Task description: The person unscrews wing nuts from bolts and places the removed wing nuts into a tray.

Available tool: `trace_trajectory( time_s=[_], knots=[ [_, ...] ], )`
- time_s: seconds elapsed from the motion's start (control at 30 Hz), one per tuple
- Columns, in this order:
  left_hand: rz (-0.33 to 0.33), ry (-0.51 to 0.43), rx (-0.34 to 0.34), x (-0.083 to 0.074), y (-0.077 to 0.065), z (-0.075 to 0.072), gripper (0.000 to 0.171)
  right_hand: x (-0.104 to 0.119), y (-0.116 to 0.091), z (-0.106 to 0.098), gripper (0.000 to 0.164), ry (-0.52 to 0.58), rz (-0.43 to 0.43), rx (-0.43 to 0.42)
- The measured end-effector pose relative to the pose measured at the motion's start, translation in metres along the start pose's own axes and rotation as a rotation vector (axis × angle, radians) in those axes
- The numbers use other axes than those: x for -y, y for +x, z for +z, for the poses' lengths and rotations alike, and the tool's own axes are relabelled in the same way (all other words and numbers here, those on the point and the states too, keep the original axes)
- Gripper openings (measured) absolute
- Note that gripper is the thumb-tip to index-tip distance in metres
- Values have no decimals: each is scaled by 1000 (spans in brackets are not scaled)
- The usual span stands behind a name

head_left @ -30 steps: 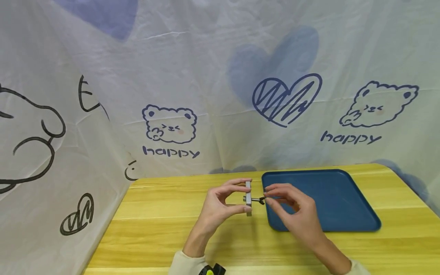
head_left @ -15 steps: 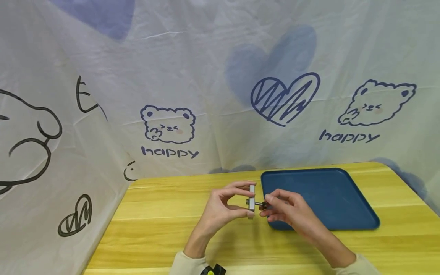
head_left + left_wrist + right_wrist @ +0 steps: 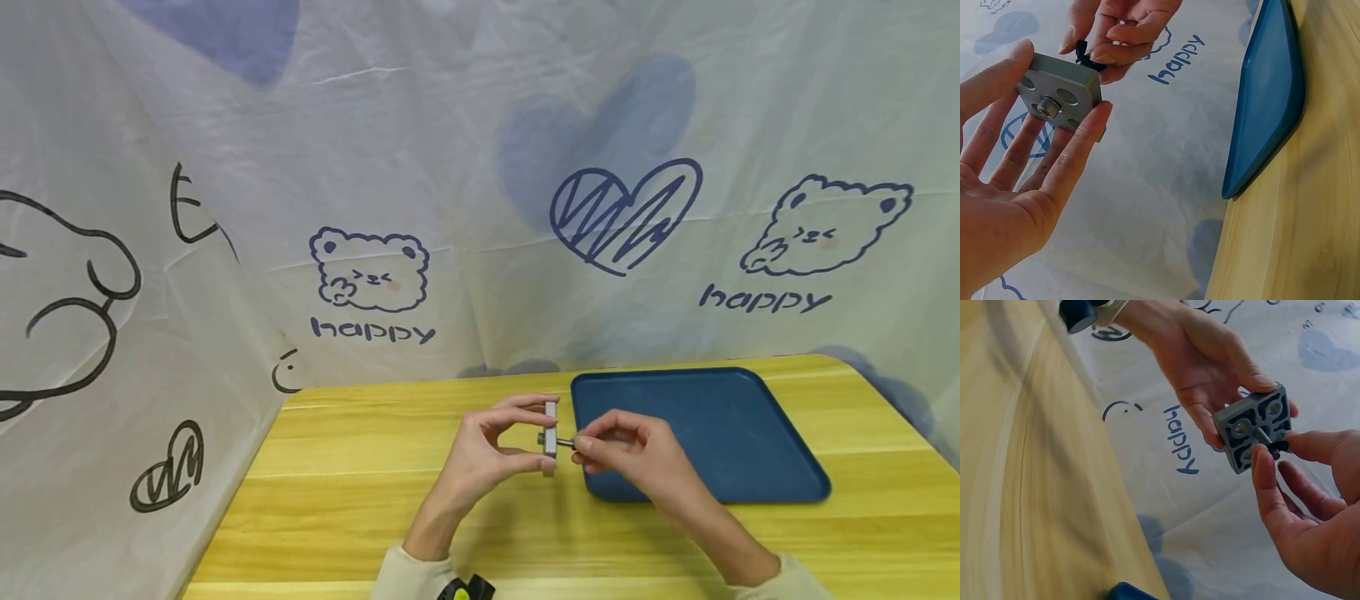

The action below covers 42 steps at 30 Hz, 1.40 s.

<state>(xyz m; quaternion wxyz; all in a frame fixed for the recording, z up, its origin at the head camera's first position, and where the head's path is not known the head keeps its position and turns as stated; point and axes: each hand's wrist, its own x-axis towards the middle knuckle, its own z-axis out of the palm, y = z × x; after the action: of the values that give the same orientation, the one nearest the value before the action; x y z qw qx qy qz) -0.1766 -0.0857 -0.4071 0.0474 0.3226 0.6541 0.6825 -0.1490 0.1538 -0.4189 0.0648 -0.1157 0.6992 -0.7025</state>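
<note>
A square grey metal plate (image 3: 551,427) with several round holes stands on edge in my left hand (image 3: 476,458), thumb below and fingers above. Through one hole runs a bolt, whose socket head (image 3: 1049,107) faces the left palm. On its far end sits a black wing nut (image 3: 1279,446), against the recessed, dark-patterned side of the plate. My right hand (image 3: 641,457) pinches this nut between thumb and index finger, its other fingers curled below. A stretch of bare bolt shank (image 3: 566,443) shows between plate and nut. Both hands are held above the table.
A blue tray (image 3: 712,433) lies on the yellow wood-grain table (image 3: 337,500), behind and to the right of my right hand. A white printed cloth (image 3: 480,167) hangs behind the table and along its left side.
My right hand has turned and lowered slightly, its fingers going from spread around the wing nut to pinching it. The plate has shifted a little to the right in my left hand's hold.
</note>
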Motion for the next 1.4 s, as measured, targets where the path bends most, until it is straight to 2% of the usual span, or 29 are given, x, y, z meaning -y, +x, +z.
trace_trajectory(
  time_s=[0.13, 0.3, 0.43, 0.53, 0.7, 0.73, 0.83, 0.9, 0.97, 1.07, 1.27, 1.4],
  knots=[
    [10, 9, -10, 1, 0, -1, 38, 0, -2, 4, 26, -102, -125, -27],
    [55, 21, -16, 4, 0, -2, 39, -3, -5, 10, 20, -244, -359, -78],
    [69, 8, -11, 6, -1, -3, 40, -5, -5, 15, 29, -394, -561, -129],
    [64, -9, -13, 6, -1, -3, 40, -5, -4, 17, 38, -480, -660, -152],
    [57, -6, -19, 6, -1, -3, 38, -9, -4, 18, 41, -607, -755, -165],
    [59, -2, -21, 7, -1, -3, 38, -10, -4, 18, 33, -632, -771, -170],
    [64, 3, -25, 7, -1, -3, 38, -13, -4, 19, 25, -714, -822, -197],
    [68, 2, -26, 7, 0, -3, 38, -14, -4, 20, 11, -757, -852, -216],
    [68, 4, -25, 6, 0, -2, 39, -15, -4, 21, 10, -786, -882, -230],
    [72, 1, -23, 5, 0, -2, 39, -16, -3, 22, 31, -807, -941, -254],
    [58, -49, -21, 4, -1, -2, 40, -18, 1, 26, 32, -851, -1111, -312],
    [42, -67, -19, 3, 0, -1, 40, -20, 3, 26, 30, -857, -1174, -328]
  ],
)
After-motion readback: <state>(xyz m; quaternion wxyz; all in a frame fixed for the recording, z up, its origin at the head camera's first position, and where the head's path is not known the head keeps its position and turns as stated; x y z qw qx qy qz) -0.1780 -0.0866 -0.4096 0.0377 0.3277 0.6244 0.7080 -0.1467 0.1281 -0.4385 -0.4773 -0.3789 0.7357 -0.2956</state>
